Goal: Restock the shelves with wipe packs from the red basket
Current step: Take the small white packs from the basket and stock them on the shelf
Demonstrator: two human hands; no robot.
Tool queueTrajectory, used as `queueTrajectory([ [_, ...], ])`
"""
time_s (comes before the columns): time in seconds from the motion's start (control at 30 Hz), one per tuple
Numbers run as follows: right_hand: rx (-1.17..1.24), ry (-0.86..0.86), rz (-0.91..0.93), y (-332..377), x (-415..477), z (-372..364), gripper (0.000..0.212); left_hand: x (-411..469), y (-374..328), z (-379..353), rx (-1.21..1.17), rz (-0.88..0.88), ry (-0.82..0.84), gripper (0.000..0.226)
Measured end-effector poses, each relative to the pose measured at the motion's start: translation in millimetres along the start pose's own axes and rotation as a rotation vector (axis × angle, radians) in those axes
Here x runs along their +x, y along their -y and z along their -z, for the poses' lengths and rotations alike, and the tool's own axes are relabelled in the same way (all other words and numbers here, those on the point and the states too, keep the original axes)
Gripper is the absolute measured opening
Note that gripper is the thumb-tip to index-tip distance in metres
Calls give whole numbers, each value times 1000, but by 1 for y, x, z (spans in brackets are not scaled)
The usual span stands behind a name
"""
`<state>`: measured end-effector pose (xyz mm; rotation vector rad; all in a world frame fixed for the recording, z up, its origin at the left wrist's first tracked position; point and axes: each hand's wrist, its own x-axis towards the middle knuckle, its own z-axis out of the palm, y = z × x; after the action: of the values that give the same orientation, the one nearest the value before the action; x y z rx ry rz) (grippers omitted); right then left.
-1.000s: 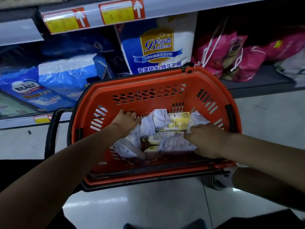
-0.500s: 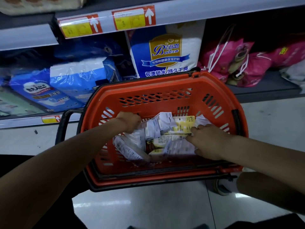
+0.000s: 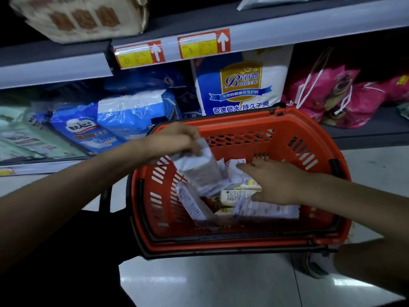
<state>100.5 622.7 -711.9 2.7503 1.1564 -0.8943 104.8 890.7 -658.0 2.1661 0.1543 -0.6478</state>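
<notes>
The red basket point(image 3: 294, 138) stands on the floor in front of the shelves, with several white and yellow wipe packs point(image 3: 236, 196) lying in it. My left hand point(image 3: 174, 138) is above the basket's left rim, shut on one white wipe pack point(image 3: 199, 167) that hangs tilted and blurred over the others. My right hand point(image 3: 276, 182) lies over the packs on the right side of the basket with its fingers spread, touching them but holding nothing.
The lower shelf point(image 3: 376, 127) behind the basket holds blue packages point(image 3: 124, 120), a tall white and blue pack point(image 3: 241, 85) and pink bags point(image 3: 327, 96). An upper shelf edge point(image 3: 287, 34) with red and yellow price tags point(image 3: 203, 44) runs overhead. A shoe point(image 3: 316, 267) rests on the pale floor.
My left hand has lifted a white wipe pack out of the pile and up to the left rim. My right hand has opened over the remaining packs. The view has tilted upward.
</notes>
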Motion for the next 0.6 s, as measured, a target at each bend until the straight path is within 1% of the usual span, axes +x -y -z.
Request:
queueTrajectory([
  [0.07,225,-53,-11,5,0,11,99,-17,-17,11,-346,23,-104,20],
  [0.13,415,-107,-27,9,2,19,102,-31,-22,20,-701,79,-151,29],
  [0.2,586,-166,-67,14,6,22,93,-40,-20,26,-960,105,-196,39],
  [0.23,699,-192,-113,16,7,24,83,-43,-20,27,-1047,106,-225,40],
  [0.27,851,-211,-160,19,8,27,66,-45,-20,26,-1107,108,-253,40],
  [0.3,1027,-211,-207,22,6,31,53,-47,-20,25,-1136,101,-274,40],
  [0.33,1198,-203,-247,25,5,34,45,-50,-21,23,-1145,92,-284,40],
  [0.4,1430,-210,-309,30,3,40,35,-53,-22,21,-1113,46,-294,37],
  [0.43,1523,-223,-363,31,1,42,36,-55,-24,19,-1079,-4,-290,35],
  [0.47,1629,-222,-433,30,0,43,42,-56,-25,17,-1056,-55,-288,34],
  [0.5,1760,-184,-502,28,-2,44,53,-58,-26,13,-1029,-123,-288,32],
  [0.53,1908,-111,-540,26,-4,45,67,-59,-27,9,-1004,-201,-292,31],
  [0.57,2034,-29,-534,25,-6,47,81,-59,-28,4,-955,-288,-295,30],
  [0.6,2108,31,-499,24,-7,48,88,-59,-28,-1,-861,-372,-300,28],
])
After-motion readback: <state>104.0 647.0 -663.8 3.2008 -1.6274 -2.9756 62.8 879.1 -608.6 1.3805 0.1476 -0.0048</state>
